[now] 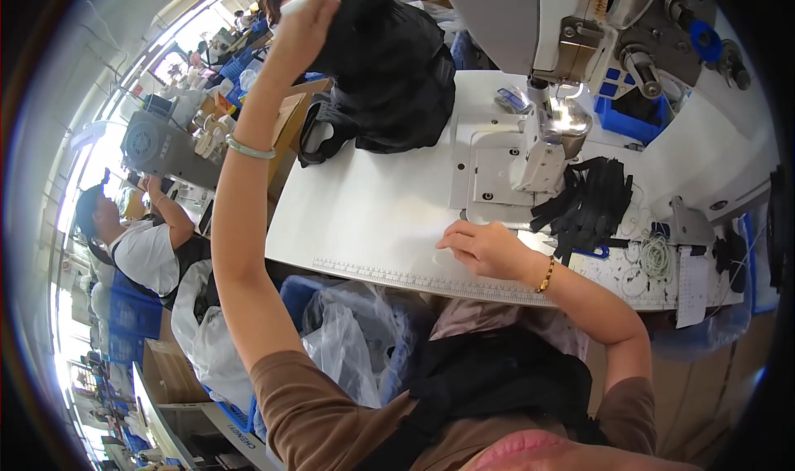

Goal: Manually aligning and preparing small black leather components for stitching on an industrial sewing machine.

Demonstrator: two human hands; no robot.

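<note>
My left hand (306,30), arm stretched far out, is closed on the top edge of a black fabric bag (385,73). The bag stands bunched on the far left of the white sewing table (356,214), a strap loop lying beside it. Low over the table's front part is my right hand (489,249), its fingers curled and pressed together. Whatever they may pinch is hidden. Just beyond it stands the sewing machine's needle and presser-foot area (538,152). A pile of cut black straps (588,202) lies to the right of the needle area.
The machine head (571,32) overhangs the far right. A blue bin (633,119) sits behind it. Loose thread (657,256) and blue-handled scissors (600,249) lie at right. Below the front edge is a blue crate (302,293) with clear plastic. A co-worker (145,247) sits at left.
</note>
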